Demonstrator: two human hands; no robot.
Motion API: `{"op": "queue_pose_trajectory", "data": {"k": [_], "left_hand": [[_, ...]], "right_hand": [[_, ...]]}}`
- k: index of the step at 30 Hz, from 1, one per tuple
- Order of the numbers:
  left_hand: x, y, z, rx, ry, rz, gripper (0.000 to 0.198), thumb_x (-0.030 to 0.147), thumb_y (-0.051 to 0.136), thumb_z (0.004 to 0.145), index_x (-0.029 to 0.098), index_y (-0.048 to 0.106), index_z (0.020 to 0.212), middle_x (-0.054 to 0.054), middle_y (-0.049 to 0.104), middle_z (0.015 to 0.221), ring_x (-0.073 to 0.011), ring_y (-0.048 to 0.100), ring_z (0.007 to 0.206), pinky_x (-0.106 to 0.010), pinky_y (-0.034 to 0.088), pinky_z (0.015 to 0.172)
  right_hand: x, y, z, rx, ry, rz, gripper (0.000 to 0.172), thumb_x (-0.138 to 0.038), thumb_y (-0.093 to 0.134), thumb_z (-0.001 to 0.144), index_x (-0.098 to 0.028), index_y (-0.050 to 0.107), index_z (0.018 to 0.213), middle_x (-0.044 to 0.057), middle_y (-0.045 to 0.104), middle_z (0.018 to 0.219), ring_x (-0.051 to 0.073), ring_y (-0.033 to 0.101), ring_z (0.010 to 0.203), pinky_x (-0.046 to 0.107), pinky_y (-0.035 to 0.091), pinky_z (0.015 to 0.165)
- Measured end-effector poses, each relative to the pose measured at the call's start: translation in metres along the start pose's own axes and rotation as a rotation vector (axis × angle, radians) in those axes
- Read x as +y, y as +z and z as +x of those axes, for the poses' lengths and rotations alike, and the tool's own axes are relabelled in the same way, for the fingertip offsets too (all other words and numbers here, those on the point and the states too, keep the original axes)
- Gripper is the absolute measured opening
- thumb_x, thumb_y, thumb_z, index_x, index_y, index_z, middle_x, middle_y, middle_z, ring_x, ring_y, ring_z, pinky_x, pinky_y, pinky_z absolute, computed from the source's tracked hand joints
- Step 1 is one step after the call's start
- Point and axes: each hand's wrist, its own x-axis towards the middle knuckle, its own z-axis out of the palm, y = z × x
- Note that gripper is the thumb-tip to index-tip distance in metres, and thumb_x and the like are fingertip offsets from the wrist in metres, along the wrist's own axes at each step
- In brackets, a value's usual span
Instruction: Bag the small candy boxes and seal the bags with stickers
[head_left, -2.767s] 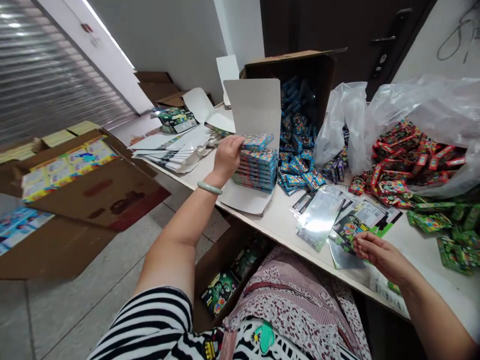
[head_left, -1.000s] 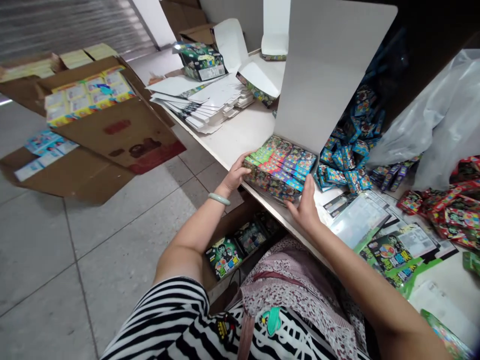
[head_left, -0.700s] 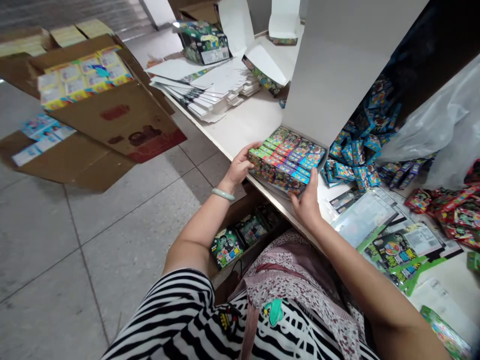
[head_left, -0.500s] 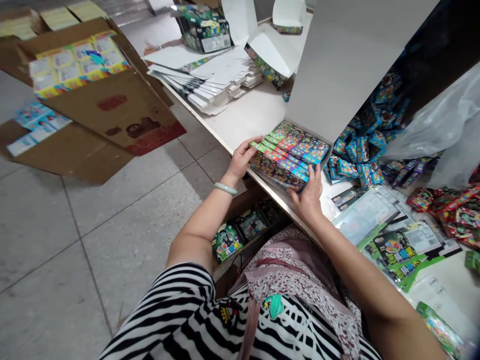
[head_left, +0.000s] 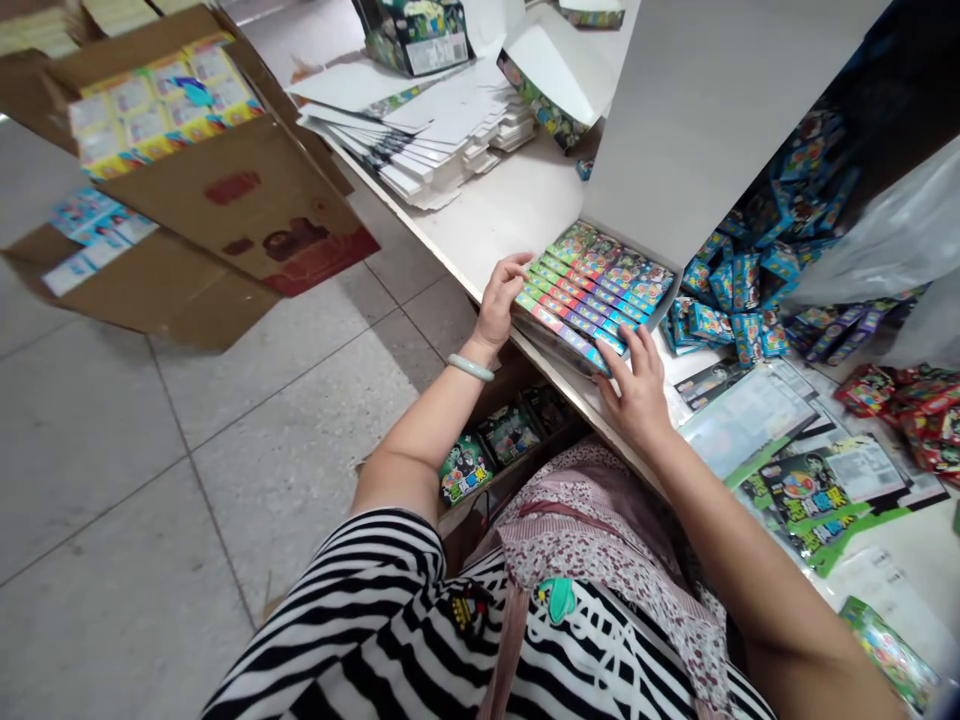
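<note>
A block of small colourful packets (head_left: 596,285) lies in rows at the near edge of the white table (head_left: 517,215), inside a white carton whose tall flap (head_left: 712,110) stands up behind it. My left hand (head_left: 501,300) grips the block's left end, fingers curled over it. My right hand (head_left: 637,385) presses against its right front corner, fingers laid on the packets. A pale green bangle sits on my left wrist.
Flat white carton blanks (head_left: 427,150) are stacked at the back left. Loose blue packets (head_left: 739,300) spill from a dark box, red ones (head_left: 922,410) at right, plastic sleeves and printed cards (head_left: 787,470) nearby. Open cardboard boxes (head_left: 225,190) stand on the tiled floor, another box (head_left: 495,450) under the table.
My left hand first set a packet on the stack while the right lay on the cards. Both hands then closed on the block and have pushed it slightly farther into the carton.
</note>
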Motion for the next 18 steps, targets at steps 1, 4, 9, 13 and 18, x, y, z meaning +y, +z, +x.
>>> {"op": "queue_pose_trajectory", "data": {"k": [1,4,9,13,18], "left_hand": [[-0.001,0.0,0.002,0.001,-0.009,-0.013,0.037,0.06,0.049,0.095,0.024,0.058,0.103,-0.008,0.06,0.132,-0.0266,0.053,0.132,-0.047,0.037,0.115],[-0.005,0.005,0.011,0.043,-0.01,-0.125,0.041,0.06,0.049,0.095,0.025,0.056,0.114,-0.008,0.06,0.13,-0.0261,0.054,0.131,-0.047,0.039,0.115],[-0.004,0.011,0.014,-0.028,0.003,-0.105,0.054,0.071,0.039,0.096,0.024,0.058,0.118,-0.009,0.061,0.128,-0.0253,0.055,0.13,-0.045,0.038,0.115],[-0.001,0.005,0.006,-0.118,-0.019,0.102,0.058,0.075,0.047,0.09,0.024,0.059,0.116,-0.01,0.058,0.135,-0.0277,0.05,0.135,-0.045,0.034,0.119],[-0.008,-0.009,0.006,-0.187,-0.067,0.153,0.064,0.069,0.056,0.088,0.025,0.05,0.133,-0.012,0.053,0.142,-0.0307,0.046,0.138,-0.049,0.031,0.12]], "right_hand": [[0.001,0.001,0.0,0.003,-0.004,0.001,0.051,-0.032,0.05,0.099,-0.03,0.049,0.149,0.013,0.04,0.158,0.035,0.026,0.152,0.06,0.035,0.116],[0.004,0.002,0.0,0.022,-0.037,0.026,0.051,-0.029,0.047,0.1,-0.032,0.047,0.15,0.011,0.038,0.159,0.034,0.025,0.153,0.06,0.035,0.117],[0.009,0.009,-0.001,0.056,-0.118,0.055,0.055,-0.02,0.045,0.099,-0.034,0.044,0.151,0.01,0.04,0.157,0.034,0.017,0.155,0.063,0.03,0.12],[0.009,0.013,-0.004,0.085,-0.125,0.096,0.065,-0.025,0.049,0.098,-0.039,0.028,0.158,0.008,0.027,0.164,0.034,0.017,0.156,0.063,0.031,0.119],[0.008,0.014,-0.005,0.218,0.036,0.214,0.08,-0.042,0.054,0.097,-0.033,0.008,0.162,0.012,0.004,0.17,0.035,0.013,0.157,0.064,0.029,0.12]]}}
